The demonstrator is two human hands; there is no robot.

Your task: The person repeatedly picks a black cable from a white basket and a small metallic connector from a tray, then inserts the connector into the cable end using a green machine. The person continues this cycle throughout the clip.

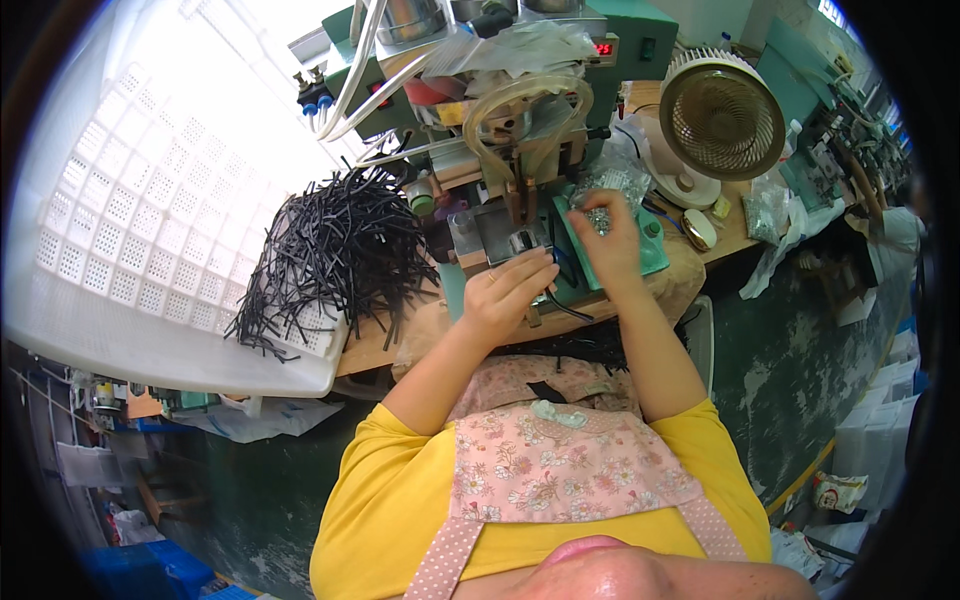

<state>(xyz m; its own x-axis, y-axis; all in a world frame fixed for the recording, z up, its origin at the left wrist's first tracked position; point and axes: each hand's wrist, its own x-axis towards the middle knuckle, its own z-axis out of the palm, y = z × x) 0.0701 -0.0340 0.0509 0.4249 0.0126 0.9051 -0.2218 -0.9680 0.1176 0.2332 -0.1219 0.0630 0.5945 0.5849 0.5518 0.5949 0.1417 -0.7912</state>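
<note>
My left hand is at the front of a bench machine, its fingers together on a thin black cord. The cord's tail runs out to the right from under the fingertips. Just behind those fingers is a small shiny metal block on the machine's work area. To the right, my right hand is bent over small silvery metal pieces in a green tray. Its thumb and forefinger are pinched together; whatever they hold is too small to make out.
A heap of black cords lies left of the machine on a white perforated crate. A round fan stands at the back right. Nearby are a bag of small parts and a white oval object. Hoses hang at the machine's upper left.
</note>
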